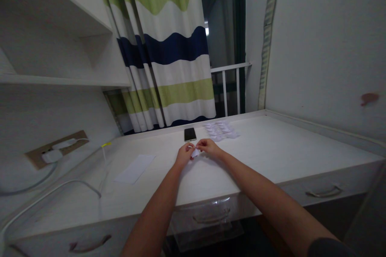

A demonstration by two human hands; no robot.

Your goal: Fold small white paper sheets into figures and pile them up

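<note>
A small folded piece of white paper is held between my two hands, just above the desk. My left hand pinches it from the left, fingers closed. From the right, my right hand pinches its upper edge with thumb and fingertips. Just beyond my hands lies a dark-screened phone, flat on the desk. Several folded white paper pieces sit in rows behind my right hand. Off to the left, a flat white sheet of paper rests on the desk.
The white desk has drawers with metal handles along its front. White cables and a plugged-in adapter are at the left wall. A striped curtain hangs behind, and a shelf juts out at upper left.
</note>
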